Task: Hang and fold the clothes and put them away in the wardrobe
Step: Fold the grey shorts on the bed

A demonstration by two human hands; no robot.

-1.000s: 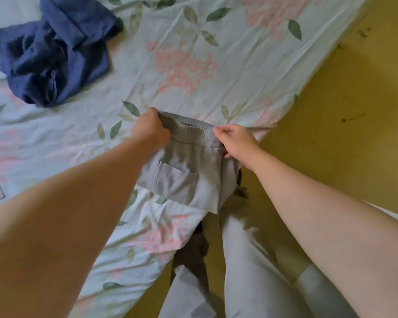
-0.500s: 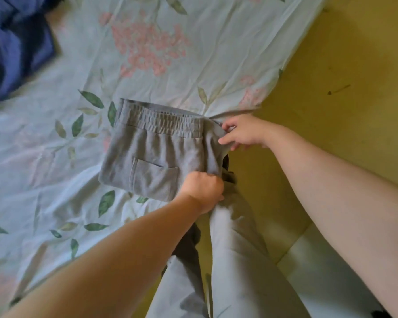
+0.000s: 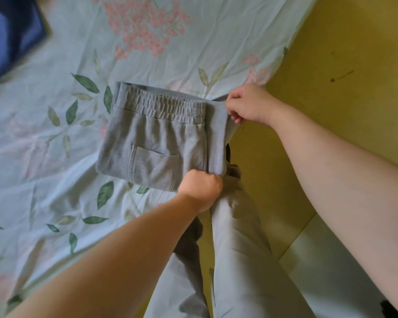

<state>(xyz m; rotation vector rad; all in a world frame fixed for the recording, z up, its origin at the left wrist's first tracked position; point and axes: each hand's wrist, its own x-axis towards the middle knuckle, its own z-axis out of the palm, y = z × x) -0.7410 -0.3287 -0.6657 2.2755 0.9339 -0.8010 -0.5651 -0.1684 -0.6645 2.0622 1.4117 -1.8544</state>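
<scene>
Grey shorts [image 3: 161,138] with an elastic waistband and a back pocket lie folded on the floral bedsheet [image 3: 55,157], near the bed's right edge. My left hand [image 3: 201,189] grips the shorts' lower right corner with curled fingers. My right hand [image 3: 248,104] pinches the upper right corner at the waistband. A crumpled dark blue garment [image 3: 7,40] lies on the sheet at the far upper left, blurred.
A yellow floor [image 3: 342,65] runs along the bed's right side. My legs in light grey trousers [image 3: 237,249] stand below the shorts, beside the bed edge. A pale surface [image 3: 331,260] shows at the lower right.
My left hand left the waistband's left end and took the lower right corner. The shorts now lie flat on the sheet. My right hand kept its hold as the view shifted right.
</scene>
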